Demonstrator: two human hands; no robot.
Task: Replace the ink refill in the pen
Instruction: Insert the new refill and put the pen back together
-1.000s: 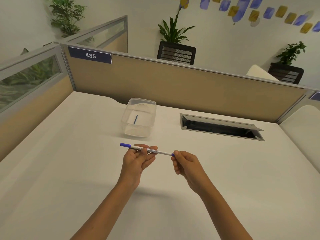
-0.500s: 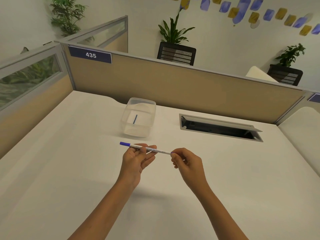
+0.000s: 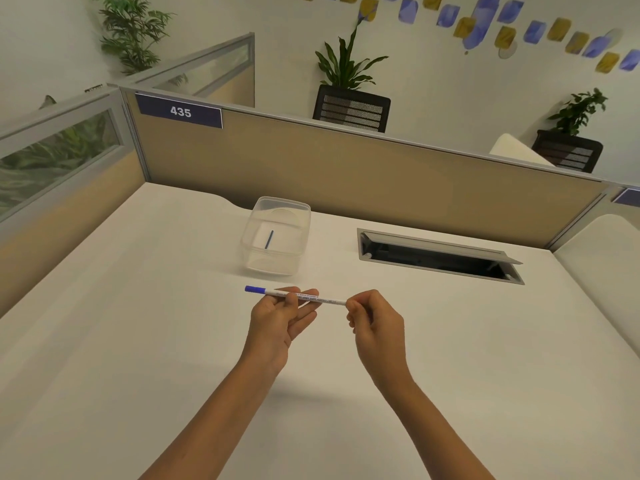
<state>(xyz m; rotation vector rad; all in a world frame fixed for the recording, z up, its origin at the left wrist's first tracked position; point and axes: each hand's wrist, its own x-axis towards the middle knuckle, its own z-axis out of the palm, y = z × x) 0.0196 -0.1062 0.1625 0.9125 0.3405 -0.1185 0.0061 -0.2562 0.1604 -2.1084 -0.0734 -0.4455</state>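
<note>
A slim white pen with a blue cap at its left end is held level above the desk, just in front of me. My left hand pinches the barrel near its middle, fingers underneath and thumb on top. My right hand is closed around the pen's right end, hiding the tip. Beyond the pen stands a clear plastic box with a short blue refill lying on its floor.
The white desk is fenced by tan partition panels at the back and left. A sunken cable tray with a raised lid sits at the back right. Potted plants stand behind the partition.
My right hand has closed further over the pen's right end, covering the blue tip that showed a second ago. The left hand and the pen have stayed nearly still.
</note>
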